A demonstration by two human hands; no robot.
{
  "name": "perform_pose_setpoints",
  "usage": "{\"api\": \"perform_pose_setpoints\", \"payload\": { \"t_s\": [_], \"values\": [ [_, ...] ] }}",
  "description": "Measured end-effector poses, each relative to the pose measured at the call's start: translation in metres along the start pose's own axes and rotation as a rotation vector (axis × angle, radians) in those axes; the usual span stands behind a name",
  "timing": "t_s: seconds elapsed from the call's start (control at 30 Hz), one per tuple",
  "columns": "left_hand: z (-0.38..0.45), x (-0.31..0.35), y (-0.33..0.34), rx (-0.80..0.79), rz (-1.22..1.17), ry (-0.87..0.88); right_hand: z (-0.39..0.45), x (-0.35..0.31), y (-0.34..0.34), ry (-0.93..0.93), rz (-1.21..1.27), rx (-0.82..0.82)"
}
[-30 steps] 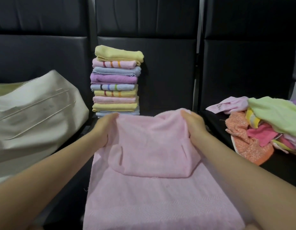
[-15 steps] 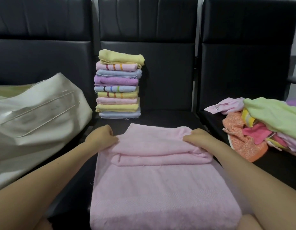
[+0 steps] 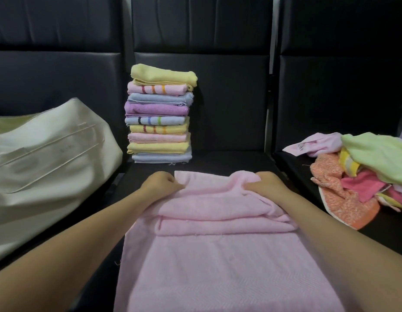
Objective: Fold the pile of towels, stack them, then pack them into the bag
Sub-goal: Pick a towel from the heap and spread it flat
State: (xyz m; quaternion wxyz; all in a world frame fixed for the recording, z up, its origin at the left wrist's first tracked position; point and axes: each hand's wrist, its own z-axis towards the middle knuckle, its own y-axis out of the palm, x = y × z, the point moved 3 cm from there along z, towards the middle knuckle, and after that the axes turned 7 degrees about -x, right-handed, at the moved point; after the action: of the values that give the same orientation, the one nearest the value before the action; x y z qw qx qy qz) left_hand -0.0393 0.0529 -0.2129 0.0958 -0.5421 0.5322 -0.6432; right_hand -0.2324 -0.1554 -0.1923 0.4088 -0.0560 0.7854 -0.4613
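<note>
Centre frame: left hand and right hand, fingers curled, each pinch the far edge of the partly folded pale pink terry towel on the black seat.

You've brought the pink towel's far edge down onto itself; your left hand and right hand now grip its far corners.

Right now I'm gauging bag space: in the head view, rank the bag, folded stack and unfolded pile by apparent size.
1. The bag, partly cropped and nearer.
2. The folded stack and unfolded pile: too close to rank; the pile is cropped.
</note>
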Motion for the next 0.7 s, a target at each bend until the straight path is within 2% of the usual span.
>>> {"api": "perform_pose_setpoints", "payload": {
  "t_s": [0.07, 0.13, 0.2, 0.23, 0.33, 0.4, 0.47, 0.53, 0.63, 0.7],
  "values": [
    [0.006, 0.003, 0.0, 0.011, -0.28, -0.004, -0.001, -0.006, -0.003, -0.101, 0.367, -0.1],
    [0.011, -0.005, -0.007, 0.075, -0.654, -0.057, 0.002, -0.005, -0.009, -0.178, 0.564, -0.104],
    [0.013, -0.018, -0.013, 0.091, -0.898, -0.125, 0.011, 0.001, -0.013, -0.182, 0.699, -0.092],
    [0.013, -0.024, -0.015, 0.073, -0.937, -0.157, 0.014, 0.005, -0.016, -0.148, 0.666, -0.066],
    [0.015, -0.041, -0.02, 0.072, -0.949, -0.225, 0.021, 0.018, -0.02, -0.029, 0.116, -0.008],
    [0.018, -0.045, -0.021, 0.09, -0.952, -0.239, 0.018, 0.02, -0.02, 0.025, -0.017, -0.005],
    [0.021, -0.048, -0.022, 0.123, -0.942, -0.248, 0.015, 0.019, -0.022, 0.056, 0.127, 0.017],
    [0.025, -0.047, -0.022, 0.169, -0.899, -0.219, 0.017, 0.017, -0.025, 0.035, 0.391, 0.064],
    [0.027, -0.039, -0.026, 0.28, -0.826, -0.101, 0.025, 0.011, -0.027, -0.057, 0.838, 0.192],
    [0.027, -0.035, -0.029, 0.356, -0.777, -0.021, 0.034, 0.006, -0.027, -0.075, 1.02, 0.27]
  ]
}}
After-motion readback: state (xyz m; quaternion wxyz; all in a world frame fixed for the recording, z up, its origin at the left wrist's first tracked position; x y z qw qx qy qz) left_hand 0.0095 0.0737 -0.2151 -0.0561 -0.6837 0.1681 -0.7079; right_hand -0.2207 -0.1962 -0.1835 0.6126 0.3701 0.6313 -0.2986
